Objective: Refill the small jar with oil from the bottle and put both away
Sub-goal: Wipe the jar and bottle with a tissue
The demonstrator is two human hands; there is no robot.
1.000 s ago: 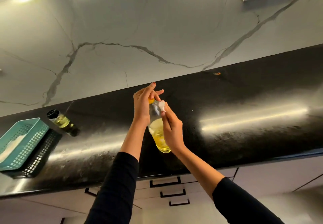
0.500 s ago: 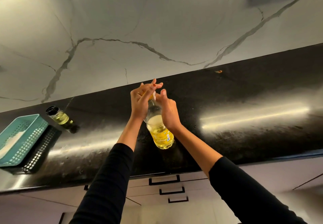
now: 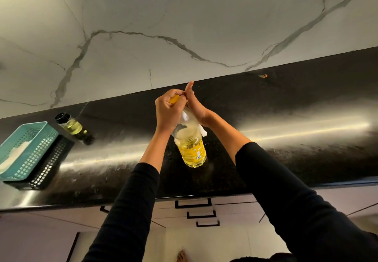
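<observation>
A clear plastic oil bottle (image 3: pixel 190 149), about half full of yellow oil, stands on the black countertop (image 3: pixel 286 139) in the middle. My left hand (image 3: pixel 166 112) curls over its yellow cap (image 3: pixel 174 99). On the other side, my right hand (image 3: pixel 196 106) grips the bottle's neck with the thumb pointing up. A bit of white tissue (image 3: pixel 204 132) sticks out beneath that palm. The small jar (image 3: pixel 70 126), black-lidded and holding pale oil, stands apart at the far left of the counter, out of both hands' reach.
A teal mesh basket (image 3: pixel 26 149) with something white in it sits in a black mesh basket (image 3: pixel 52 165) at the counter's left edge. A marble wall rises behind the counter. Drawers with black handles (image 3: pixel 193 203) are below the front edge.
My left hand has closed its fingers over the cap, which it only touched with loose fingers before. My right hand has shifted up against the neck, and the tissue now shows under the palm.
</observation>
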